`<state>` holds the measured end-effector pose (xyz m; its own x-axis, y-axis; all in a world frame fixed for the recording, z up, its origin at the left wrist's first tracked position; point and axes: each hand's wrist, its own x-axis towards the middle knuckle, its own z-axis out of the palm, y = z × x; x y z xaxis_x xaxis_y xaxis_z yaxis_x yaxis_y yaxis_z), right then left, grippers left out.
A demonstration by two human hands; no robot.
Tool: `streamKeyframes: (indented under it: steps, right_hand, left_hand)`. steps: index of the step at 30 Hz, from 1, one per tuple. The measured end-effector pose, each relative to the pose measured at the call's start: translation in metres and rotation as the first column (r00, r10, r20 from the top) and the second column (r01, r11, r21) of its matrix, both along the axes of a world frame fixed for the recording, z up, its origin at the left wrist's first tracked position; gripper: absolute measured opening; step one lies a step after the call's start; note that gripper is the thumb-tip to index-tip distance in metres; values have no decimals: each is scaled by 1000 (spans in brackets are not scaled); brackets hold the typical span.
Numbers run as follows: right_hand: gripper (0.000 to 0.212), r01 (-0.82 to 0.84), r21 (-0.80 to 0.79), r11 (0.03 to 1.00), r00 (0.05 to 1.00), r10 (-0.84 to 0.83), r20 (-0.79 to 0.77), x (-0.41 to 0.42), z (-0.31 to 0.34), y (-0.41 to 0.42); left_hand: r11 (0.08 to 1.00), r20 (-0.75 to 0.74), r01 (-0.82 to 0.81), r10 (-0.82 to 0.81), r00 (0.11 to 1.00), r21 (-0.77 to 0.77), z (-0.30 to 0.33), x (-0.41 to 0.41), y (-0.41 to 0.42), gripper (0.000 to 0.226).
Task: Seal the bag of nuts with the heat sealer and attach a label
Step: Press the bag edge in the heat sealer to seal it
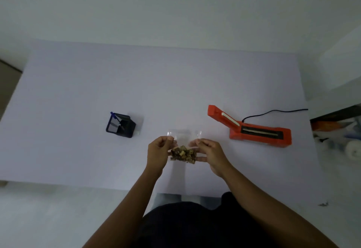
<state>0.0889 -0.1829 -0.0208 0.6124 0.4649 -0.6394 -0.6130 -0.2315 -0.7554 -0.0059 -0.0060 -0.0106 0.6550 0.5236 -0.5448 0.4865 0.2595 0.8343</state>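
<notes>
A small clear plastic bag of nuts (183,153) is held above the middle of the white table (78,91), brown nuts gathered at its bottom and its empty top edge pointing away from me. My left hand (159,154) pinches the bag's left side and my right hand (212,154) pinches its right side. The orange heat sealer (254,130) lies to the right on the table with its arm raised open, apart from the bag. I see no label that I can make out.
A dark blue pen holder (121,125) with a blue pen stands to the left of the bag. The sealer's black cord (273,112) runs off the right edge. A box with white and orange items (340,130) sits beyond the table's right edge.
</notes>
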Motion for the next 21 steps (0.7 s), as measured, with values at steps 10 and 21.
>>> streamKeyframes:
  steps: [10,21]
  right_hand:
    - [19,186,-153,971,982,-191,-16,-27,-28,69]
    - [17,240,-387,891,970,-232,67,-29,-70,70]
  left_hand:
    - [983,-121,104,-123,985,-155,-38,-3,84,16]
    - [948,-275,319,-306,911,2,-82,10,89,18]
